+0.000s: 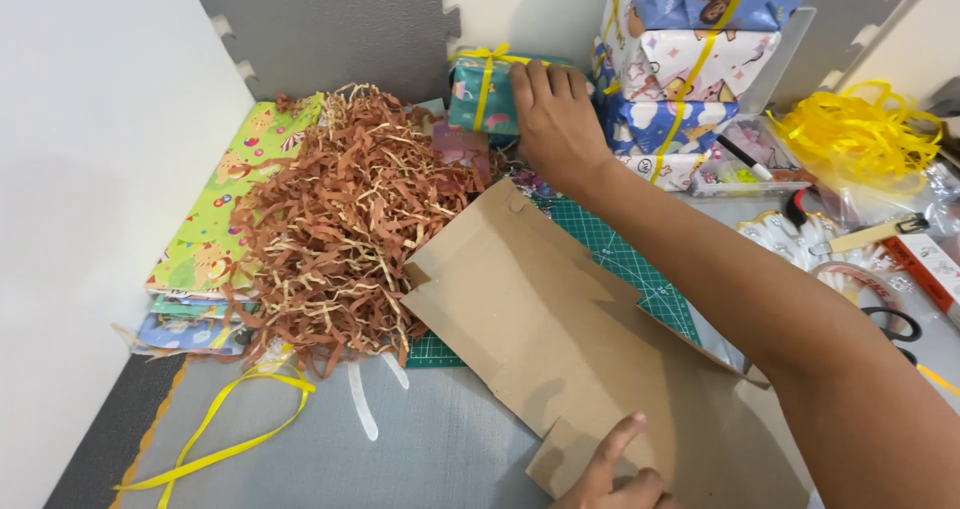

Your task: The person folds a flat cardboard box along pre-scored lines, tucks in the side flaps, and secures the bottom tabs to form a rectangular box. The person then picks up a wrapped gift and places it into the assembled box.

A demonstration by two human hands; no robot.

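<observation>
A grey table (450, 449) stands against white walls and grey foam tiles. On it lies one green cutting mat (610, 249), one heap of brown paper shreds (340, 219) and one flat cardboard box (560, 339). Four wrapped gifts (680, 59) stand stacked. The right hand (555, 119) clamps its fingers over a fifth, small teal gift (480, 94) at the back. The left hand (615, 474) presses the cardboard, forefinger out and the other fingers curled.

Shredded paper (345, 219) left of flat box (570, 339); small gift (485, 94) behind; gift stack (680, 69) right.
</observation>
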